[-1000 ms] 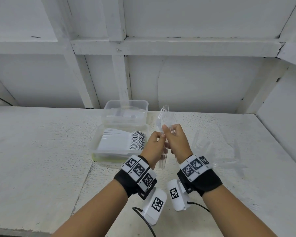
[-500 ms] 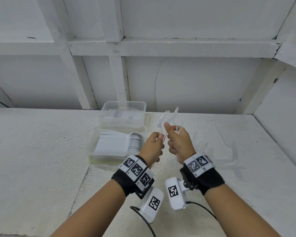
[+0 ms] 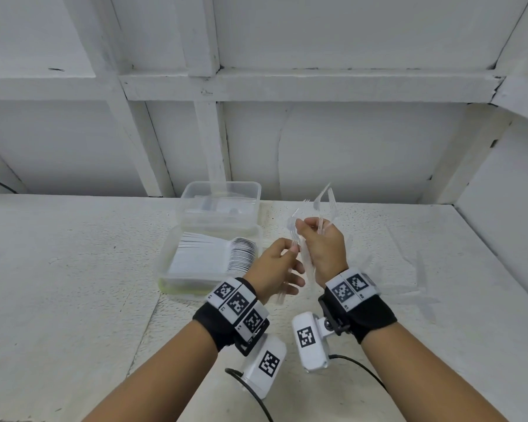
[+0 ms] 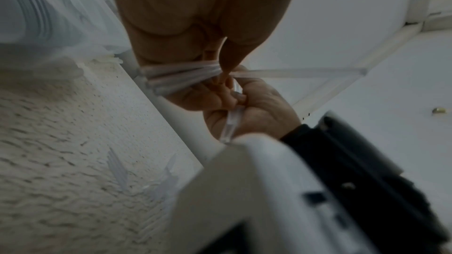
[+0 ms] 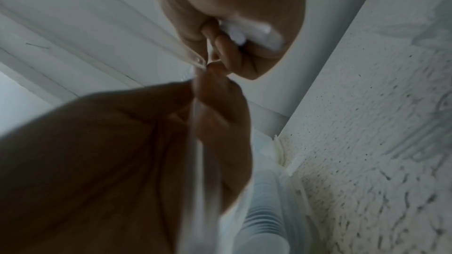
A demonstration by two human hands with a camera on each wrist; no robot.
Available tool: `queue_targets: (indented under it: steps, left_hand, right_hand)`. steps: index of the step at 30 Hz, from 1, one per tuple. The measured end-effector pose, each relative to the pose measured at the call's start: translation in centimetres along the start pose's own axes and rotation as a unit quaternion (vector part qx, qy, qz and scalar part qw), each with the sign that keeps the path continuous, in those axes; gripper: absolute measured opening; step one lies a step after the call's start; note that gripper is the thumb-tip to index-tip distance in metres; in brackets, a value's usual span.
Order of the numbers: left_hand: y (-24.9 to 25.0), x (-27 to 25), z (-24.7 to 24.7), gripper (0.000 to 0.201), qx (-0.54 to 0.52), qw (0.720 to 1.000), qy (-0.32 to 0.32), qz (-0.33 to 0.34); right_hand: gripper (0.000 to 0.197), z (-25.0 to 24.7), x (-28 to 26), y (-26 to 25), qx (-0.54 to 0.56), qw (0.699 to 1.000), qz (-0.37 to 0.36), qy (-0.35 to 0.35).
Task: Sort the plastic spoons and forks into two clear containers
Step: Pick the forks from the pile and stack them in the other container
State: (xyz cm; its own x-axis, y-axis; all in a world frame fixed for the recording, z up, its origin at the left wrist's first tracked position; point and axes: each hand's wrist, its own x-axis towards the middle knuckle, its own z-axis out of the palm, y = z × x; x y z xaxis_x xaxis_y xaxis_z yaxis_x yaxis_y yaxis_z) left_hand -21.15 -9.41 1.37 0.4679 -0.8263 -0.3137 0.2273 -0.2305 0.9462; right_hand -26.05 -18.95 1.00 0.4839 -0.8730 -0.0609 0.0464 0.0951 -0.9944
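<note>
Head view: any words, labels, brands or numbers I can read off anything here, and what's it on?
No readable words, brands or numbers.
Wristbands: black-and-white square code markers; tiny marks beside them are too small to read.
Wrist cameras: one code marker each, no text.
Containers, forks: no labels show.

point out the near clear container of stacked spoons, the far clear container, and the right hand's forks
near clear plastic container of stacked white spoons (image 3: 165, 269), head view, left wall
far clear plastic container (image 3: 223, 187), head view, back rim
clear plastic forks (image 3: 320, 202), head view, fanned heads above right hand
</note>
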Motion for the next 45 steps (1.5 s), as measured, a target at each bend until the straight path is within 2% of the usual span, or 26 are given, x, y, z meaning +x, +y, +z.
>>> queue_targets:
  steps: [5, 8, 15, 19, 24, 30, 38, 45]
  left_hand:
    - [0.6, 0.0, 0.0, 0.019, -0.071, 0.997, 0.013, -0.017]
    - [0.6, 0.1, -0.5, 0.020, -0.096, 0.995, 0.011, -0.021]
    - [0.8, 0.3, -1.4, 0.024, -0.112, 0.993, 0.012, -0.046]
    - [0.6, 0.4, -1.7, 0.020, -0.077, 0.995, 0.032, -0.058]
    - [0.1, 0.8, -1.8, 0.014, -0.080, 0.995, 0.060, -0.019]
    - [-0.2, 1.4, -1.9, 0.012, -0.160, 0.986, 0.044, 0.000]
    - [-0.6, 1.3, -2.1, 0.004, -0.162, 0.985, 0.056, 0.030]
    - [-0.3, 1.2, -2.5, 0.003, -0.135, 0.987, 0.070, 0.048]
  right_hand:
    - [0.009, 0.6, -0.5, 0.8, -0.079, 0.993, -0.084, -0.002]
    - [0.014, 0.6, -0.5, 0.9, -0.101, 0.988, -0.120, -0.018]
    - [0.004, 0.2, -0.6, 1.6, -0.120, 0.979, -0.155, -0.062]
    - [0.010, 0.2, -0.7, 1.4, -0.114, 0.982, -0.121, -0.091]
    - [0.009, 0.3, -0.5, 1.4, -0.094, 0.991, -0.062, -0.078]
    - [0.006, 0.8, -0.9, 1.8, -0.151, 0.982, -0.092, -0.071]
    - [0.003, 1.8, -1.2, 1.7, -0.147, 0.982, -0.111, -0.033]
    - [0.010, 2.7, -1.1, 1.6, -0.090, 0.994, -0.044, -0.047]
